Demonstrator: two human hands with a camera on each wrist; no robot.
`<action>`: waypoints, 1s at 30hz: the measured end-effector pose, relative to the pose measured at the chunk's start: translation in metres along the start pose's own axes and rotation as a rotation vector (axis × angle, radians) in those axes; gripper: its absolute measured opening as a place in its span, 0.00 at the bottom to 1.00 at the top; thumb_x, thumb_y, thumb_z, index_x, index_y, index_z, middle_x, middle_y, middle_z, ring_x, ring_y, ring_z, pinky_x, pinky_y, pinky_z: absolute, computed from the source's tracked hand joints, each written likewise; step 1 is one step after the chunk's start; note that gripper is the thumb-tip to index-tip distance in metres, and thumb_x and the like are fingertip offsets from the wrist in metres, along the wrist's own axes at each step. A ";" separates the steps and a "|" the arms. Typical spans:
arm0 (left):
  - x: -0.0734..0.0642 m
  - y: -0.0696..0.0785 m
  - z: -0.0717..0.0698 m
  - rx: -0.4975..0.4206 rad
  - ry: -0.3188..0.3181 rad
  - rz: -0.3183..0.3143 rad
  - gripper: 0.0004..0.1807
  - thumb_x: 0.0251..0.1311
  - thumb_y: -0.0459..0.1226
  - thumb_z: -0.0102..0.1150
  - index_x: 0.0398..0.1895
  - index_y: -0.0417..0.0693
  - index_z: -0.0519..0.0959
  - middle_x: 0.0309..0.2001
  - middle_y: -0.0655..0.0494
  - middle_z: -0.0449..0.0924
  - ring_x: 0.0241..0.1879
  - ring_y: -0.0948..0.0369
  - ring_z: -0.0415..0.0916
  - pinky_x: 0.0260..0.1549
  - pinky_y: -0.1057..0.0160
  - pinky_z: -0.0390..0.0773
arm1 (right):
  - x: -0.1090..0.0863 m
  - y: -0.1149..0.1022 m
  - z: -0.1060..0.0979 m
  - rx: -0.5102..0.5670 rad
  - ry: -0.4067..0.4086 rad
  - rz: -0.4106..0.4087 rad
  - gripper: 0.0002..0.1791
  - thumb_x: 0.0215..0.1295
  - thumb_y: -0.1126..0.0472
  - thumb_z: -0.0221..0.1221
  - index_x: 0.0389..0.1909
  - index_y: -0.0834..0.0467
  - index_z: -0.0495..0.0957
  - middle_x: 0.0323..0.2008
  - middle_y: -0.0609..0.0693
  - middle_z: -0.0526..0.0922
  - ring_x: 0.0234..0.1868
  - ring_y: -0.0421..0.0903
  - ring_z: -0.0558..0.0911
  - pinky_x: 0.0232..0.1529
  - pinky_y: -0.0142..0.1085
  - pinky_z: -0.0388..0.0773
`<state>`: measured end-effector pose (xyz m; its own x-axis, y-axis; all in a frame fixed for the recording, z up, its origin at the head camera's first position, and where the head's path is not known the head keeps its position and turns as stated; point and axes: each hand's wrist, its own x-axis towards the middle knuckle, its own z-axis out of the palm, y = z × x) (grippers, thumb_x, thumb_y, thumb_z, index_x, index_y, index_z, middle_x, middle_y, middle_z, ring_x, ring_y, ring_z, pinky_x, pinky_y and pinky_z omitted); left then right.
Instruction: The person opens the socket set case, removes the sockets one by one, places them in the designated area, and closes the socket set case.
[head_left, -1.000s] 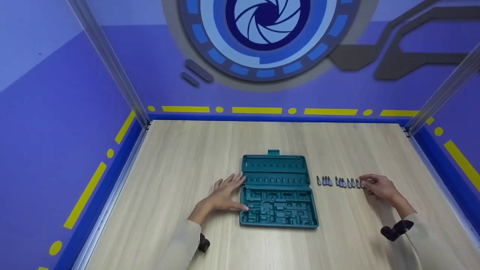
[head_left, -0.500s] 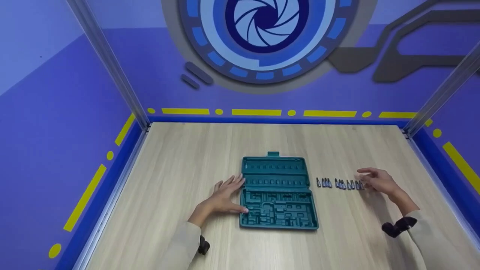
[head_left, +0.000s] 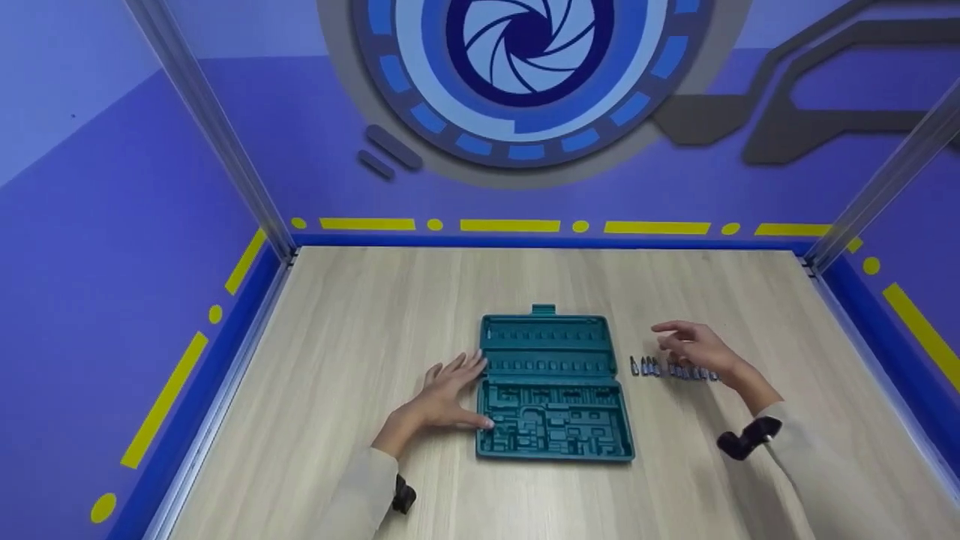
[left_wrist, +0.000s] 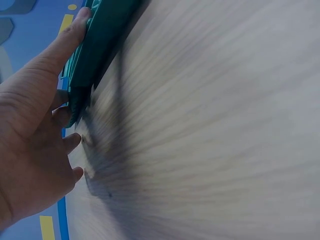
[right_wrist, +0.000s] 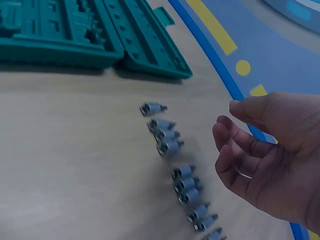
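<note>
A green plastic tool case (head_left: 553, 457) lies unfolded on the table, its moulded slots facing up. My left hand (head_left: 442, 397) is at the case's left side, fingers spread along the edge and thumb over the lower half's rim. In the left wrist view, the thumb (left_wrist: 75, 30) lies across the case's edge. Right of the case stretches a row of small metal bit sockets (head_left: 649, 367). Over this row is my right hand (head_left: 697, 349), holding nothing, its fingers loosely bent. The right wrist view shows a single bit socket (right_wrist: 153, 108) closest to the case, the others in small groups.
A pale wooden table (head_left: 390, 300) carries everything. Blue-purple panels (head_left: 262, 165) with yellow markings enclose it at the back and sides. Metal posts (head_left: 217, 135) stand at the back corners.
My right hand has lifted away from the far right end of the bit socket row and moved left above it, towards the case. The left hand stays at the case.
</note>
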<state>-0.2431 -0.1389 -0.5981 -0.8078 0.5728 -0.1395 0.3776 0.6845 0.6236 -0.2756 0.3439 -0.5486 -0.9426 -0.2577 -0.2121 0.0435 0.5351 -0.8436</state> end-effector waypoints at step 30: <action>-0.002 0.001 0.000 -0.002 -0.006 -0.002 0.63 0.51 0.62 0.74 0.83 0.50 0.50 0.84 0.50 0.42 0.83 0.42 0.38 0.74 0.29 0.39 | 0.078 -0.068 0.116 0.101 -0.166 -0.119 0.23 0.79 0.60 0.52 0.69 0.66 0.71 0.45 0.68 0.81 0.39 0.50 0.81 0.39 0.40 0.79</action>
<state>-0.2413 -0.1392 -0.5973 -0.8059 0.5739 -0.1458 0.3746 0.6848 0.6251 -0.3133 0.1940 -0.5652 -0.8758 -0.4480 -0.1794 -0.0242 0.4120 -0.9109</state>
